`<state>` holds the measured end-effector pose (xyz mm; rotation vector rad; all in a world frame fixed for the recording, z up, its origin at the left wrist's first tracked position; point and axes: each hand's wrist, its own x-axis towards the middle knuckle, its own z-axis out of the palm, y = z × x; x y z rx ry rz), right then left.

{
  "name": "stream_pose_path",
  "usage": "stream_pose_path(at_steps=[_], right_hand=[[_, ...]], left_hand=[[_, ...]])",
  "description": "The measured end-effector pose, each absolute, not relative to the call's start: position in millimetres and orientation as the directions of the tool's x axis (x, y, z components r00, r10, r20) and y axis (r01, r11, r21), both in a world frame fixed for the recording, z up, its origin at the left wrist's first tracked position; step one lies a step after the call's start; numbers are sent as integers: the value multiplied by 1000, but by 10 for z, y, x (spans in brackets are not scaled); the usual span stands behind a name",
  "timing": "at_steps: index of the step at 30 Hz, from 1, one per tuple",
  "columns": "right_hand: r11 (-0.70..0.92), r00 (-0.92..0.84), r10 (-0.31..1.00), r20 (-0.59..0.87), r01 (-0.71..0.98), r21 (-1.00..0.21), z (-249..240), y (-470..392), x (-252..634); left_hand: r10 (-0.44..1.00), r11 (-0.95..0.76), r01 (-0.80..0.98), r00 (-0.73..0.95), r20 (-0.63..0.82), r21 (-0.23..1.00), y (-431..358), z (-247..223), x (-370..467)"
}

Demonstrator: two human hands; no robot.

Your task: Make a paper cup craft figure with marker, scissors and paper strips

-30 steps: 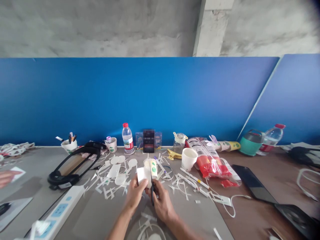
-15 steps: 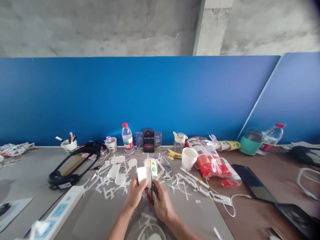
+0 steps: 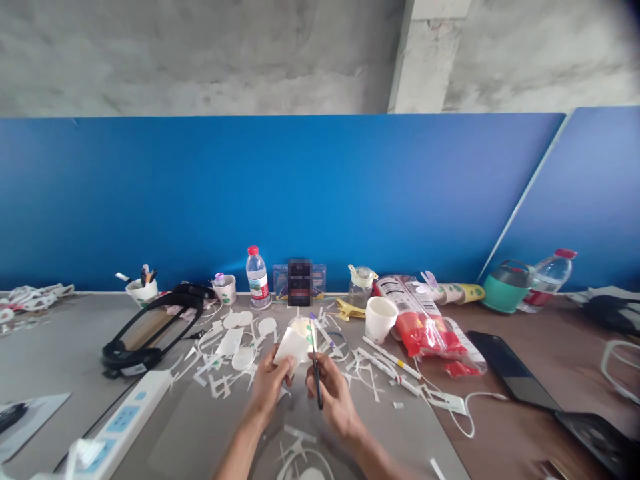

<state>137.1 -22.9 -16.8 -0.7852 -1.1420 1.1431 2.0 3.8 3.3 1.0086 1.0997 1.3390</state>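
Observation:
My left hand (image 3: pixel 270 383) is closed on a white paper piece (image 3: pixel 291 348), which is tilted, with the thumb across its front. Behind that paper shows a pale yellow surface with green leaf prints (image 3: pixel 303 327), like a paper cup's wall; whether it belongs to the held piece I cannot tell. Black-handled scissors (image 3: pixel 317 380) are in my right hand (image 3: pixel 333 393), their blades pointing up and away at the paper's right side. Around the hands lie white paper scraps (image 3: pixel 220 385) and round paper discs (image 3: pixel 243 359).
Beyond the hands stand a water bottle (image 3: pixel 258 283), a dark phone-like screen (image 3: pixel 300 283), a glass jar (image 3: pixel 361 287) and a white paper cup (image 3: pixel 381 320). To the right are markers (image 3: pixel 393 357) and a red plastic package (image 3: pixel 425 327). A power strip (image 3: pixel 127 420) lies left.
The scissors have shifted right and tilted, with my right hand moving slightly away from the left. The white paper has turned clockwise in my left hand.

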Motion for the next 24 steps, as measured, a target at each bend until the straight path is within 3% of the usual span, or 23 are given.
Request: stream_pose_path(at_steps=[3, 9, 13, 17, 21, 24], right_hand=[[245, 61, 969, 240, -387, -889, -115, -173, 1390], [159, 140, 985, 105, -472, -867, -63, -55, 1486], [91, 86, 995, 56, -486, -869, -73, -71, 1472], [135, 175, 983, 58, -469, -873, -98, -87, 1432], [229, 303, 949, 89, -466, -855, -145, -61, 1409], [255, 299, 946, 124, -453, -854, -197, -55, 1358]], left_hand=[[1000, -8, -191, 25, 13, 982, 44, -8, 3], [985, 94, -117, 153, -75, 989, -4, 60, -11], [981, 123, -258, 178, -78, 958, -30, 110, 28], [979, 143, -391, 193, -71, 909, -89, 131, 136], [970, 111, -316, 240, -34, 942, -152, 138, 252], [984, 90, -263, 170, -45, 961, -125, 95, 276]])
